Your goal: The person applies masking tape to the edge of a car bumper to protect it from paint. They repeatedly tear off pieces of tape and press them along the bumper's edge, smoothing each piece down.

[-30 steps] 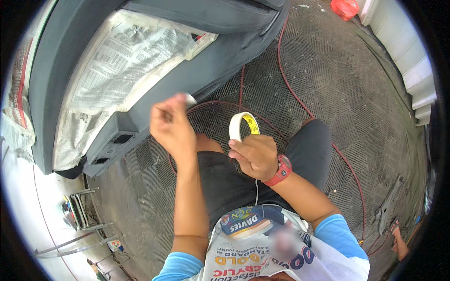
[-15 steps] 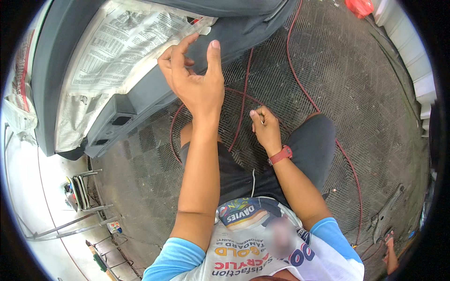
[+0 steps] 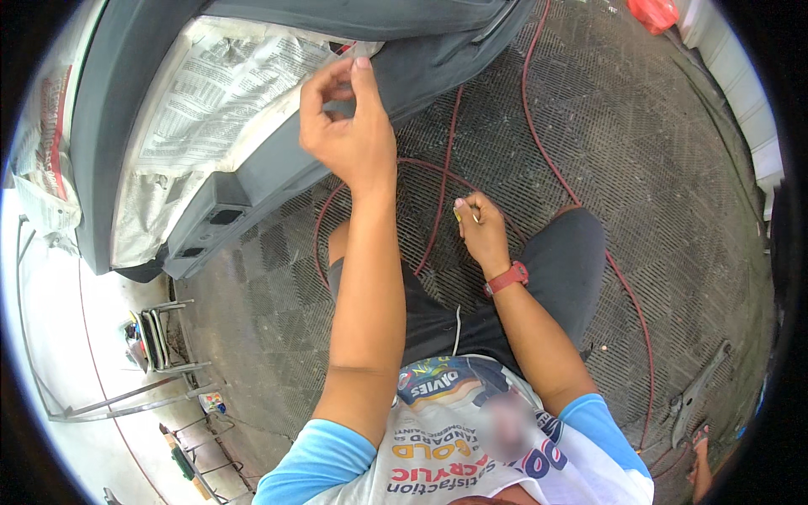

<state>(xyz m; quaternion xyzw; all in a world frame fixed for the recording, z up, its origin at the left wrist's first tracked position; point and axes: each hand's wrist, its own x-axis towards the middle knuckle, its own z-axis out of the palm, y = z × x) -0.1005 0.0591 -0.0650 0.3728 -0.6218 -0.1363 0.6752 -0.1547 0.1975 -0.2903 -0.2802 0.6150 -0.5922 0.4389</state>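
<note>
A dark grey car body panel (image 3: 290,156) fills the upper left, part of it covered with newspaper (image 3: 215,101) edged in pale masking tape (image 3: 271,130). My left hand (image 3: 349,126) is raised over the panel's edge. Its thumb and forefinger are pinched together beside the far right corner of the newspaper; whatever lies between the fingertips is hidden. Lower and to the right, my right hand (image 3: 484,231) is held above my lap with curled fingers. A small yellowish bit shows at its thumb, too small to name. A red watch is on that wrist.
A red hose (image 3: 543,151) winds over the dark ribbed floor mat (image 3: 665,168). Metal-framed racks (image 3: 164,341) stand at the lower left. A red plastic bag (image 3: 652,13) lies at the top right, near a white corrugated wall. Another person's limb (image 3: 701,459) shows at lower right.
My left thumb and forefinger, apart before, have come together. The pale tab that stuck out by them no longer shows there. A yellowish bit now shows at my right thumb.
</note>
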